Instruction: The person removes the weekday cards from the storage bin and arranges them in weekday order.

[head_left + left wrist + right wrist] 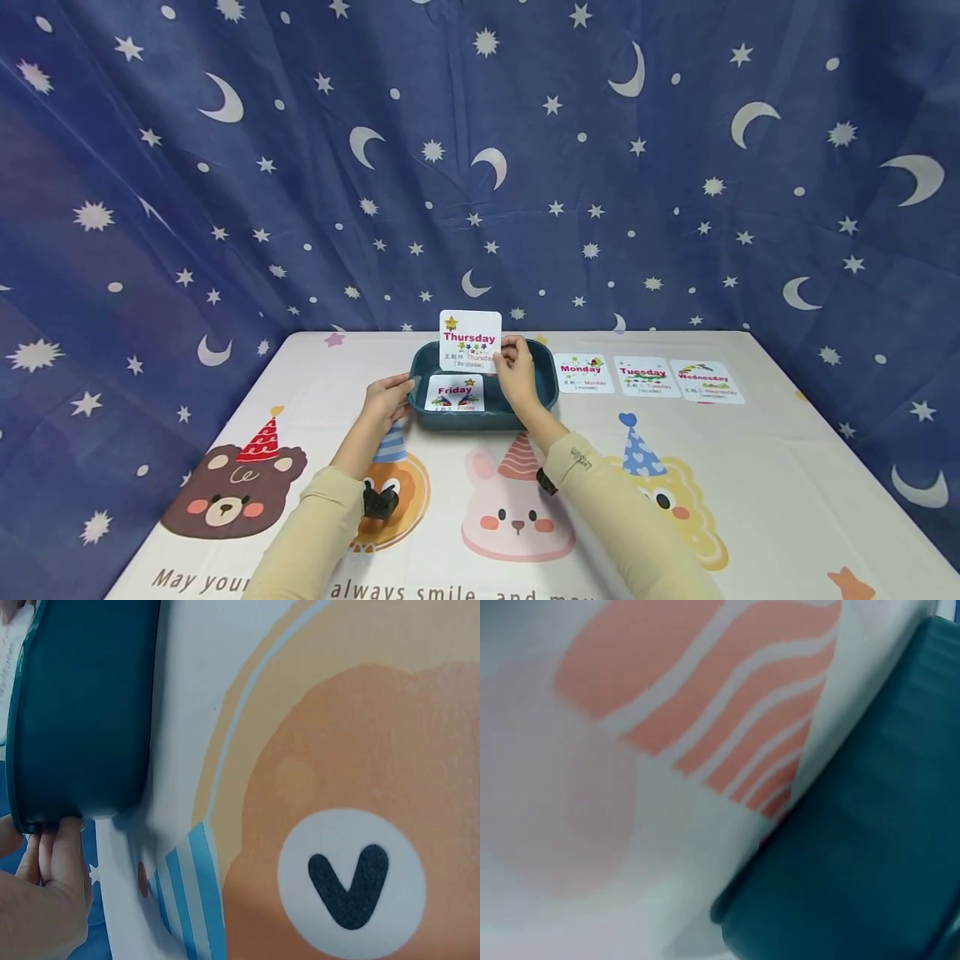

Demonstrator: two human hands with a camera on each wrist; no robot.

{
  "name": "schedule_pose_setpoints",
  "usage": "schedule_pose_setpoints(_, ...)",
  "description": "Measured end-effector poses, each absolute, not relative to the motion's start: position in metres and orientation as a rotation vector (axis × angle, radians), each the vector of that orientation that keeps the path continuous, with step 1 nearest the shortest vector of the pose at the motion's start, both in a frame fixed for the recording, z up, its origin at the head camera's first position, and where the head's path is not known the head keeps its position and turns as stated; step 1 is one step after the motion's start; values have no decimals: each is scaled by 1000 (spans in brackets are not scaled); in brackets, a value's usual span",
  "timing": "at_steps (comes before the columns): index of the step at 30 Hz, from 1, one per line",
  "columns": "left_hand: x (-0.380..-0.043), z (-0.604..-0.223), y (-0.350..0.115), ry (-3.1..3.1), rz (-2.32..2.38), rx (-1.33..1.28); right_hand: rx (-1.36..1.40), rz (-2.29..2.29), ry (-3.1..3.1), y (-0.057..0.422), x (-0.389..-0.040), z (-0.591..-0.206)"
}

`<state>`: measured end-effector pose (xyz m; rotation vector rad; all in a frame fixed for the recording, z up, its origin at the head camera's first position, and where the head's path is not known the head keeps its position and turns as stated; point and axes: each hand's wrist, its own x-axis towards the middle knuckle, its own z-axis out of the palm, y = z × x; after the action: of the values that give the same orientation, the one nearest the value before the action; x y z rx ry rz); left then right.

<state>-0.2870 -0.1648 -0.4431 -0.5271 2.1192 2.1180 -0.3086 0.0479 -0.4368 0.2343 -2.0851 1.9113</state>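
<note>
The right hand (516,368) holds up the Thursday card (469,354), its grip pinching the lower right edge between thumb and fingers. The card stands nearly upright above the dark teal basin (480,422), its printed face turned toward the head camera, with a yellow star in its upper left corner and a row of small stars under the word.

The left hand (386,400) steadies the basin at its left end. Its grip pinches the wall there: in the left wrist view the thumb lies at the rim and the fingers press against the outside.

Inside the basin, toward its left half, lies the Friday card (455,392), face showing, its lower edge hidden behind the front wall.

To the right of the basin, 3 cards lie face up on the tabletop (810,492) in 1 row: the Monday card (583,379) just beside the basin, then the Tuesday card (647,377), then the Wednesday card (707,382), which sits slightly askew.

The white cloth (247,467) bears 4 cartoon animals in party hats. Behind hangs a navy curtain (450,250) with pale moons and stars. Both forearms wear beige sleeves (300,533).
</note>
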Motion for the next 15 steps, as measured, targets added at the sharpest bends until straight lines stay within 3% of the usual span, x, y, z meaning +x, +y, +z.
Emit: schedule_pose_setpoints(15,-288,-442,-164,2133,2099,-567,87,2062,-2134,83,-283,-414)
